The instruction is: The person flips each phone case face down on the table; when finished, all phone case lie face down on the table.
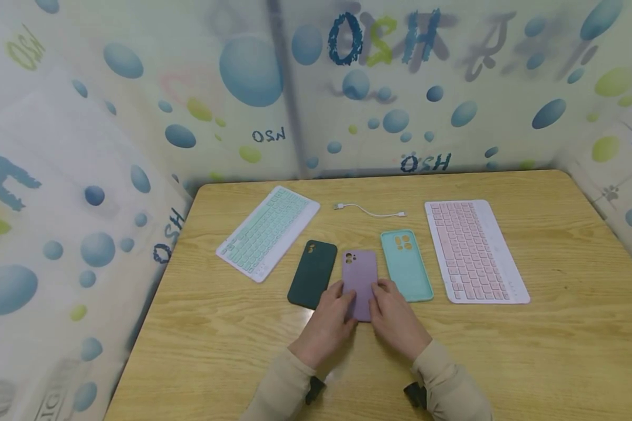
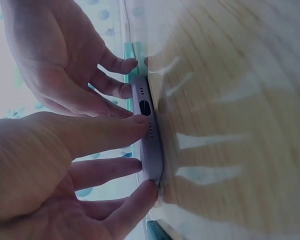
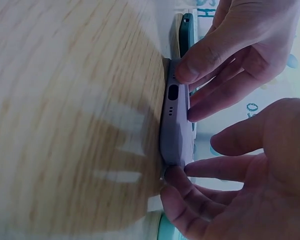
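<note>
A purple phone case (image 1: pixel 360 275) lies back up on the table, port-cutout end toward me. My left hand (image 1: pixel 325 320) grips its near left corner, the thumb against the near end and fingers at the left edge. At its right edge, my right hand (image 1: pixel 397 318) touches the side with relaxed fingertips; in the right wrist view that thumb (image 3: pixel 235 142) stands off the case. A dark green phone case (image 1: pixel 313 273) lies left of the purple one, near my left hand. Right of it rests a turquoise phone case (image 1: pixel 408 269), its inside facing up, partly behind my right hand.
A white keyboard with mint keys (image 1: pixel 268 234) lies slanted at the left. Another with pink keys (image 1: pixel 474 251) lies at the right. Between them, farther back, is a short white cable (image 1: pixel 368 210). Patterned curtain-like walls (image 1: pixel 400 117) border the wooden table (image 1: pixel 569 280).
</note>
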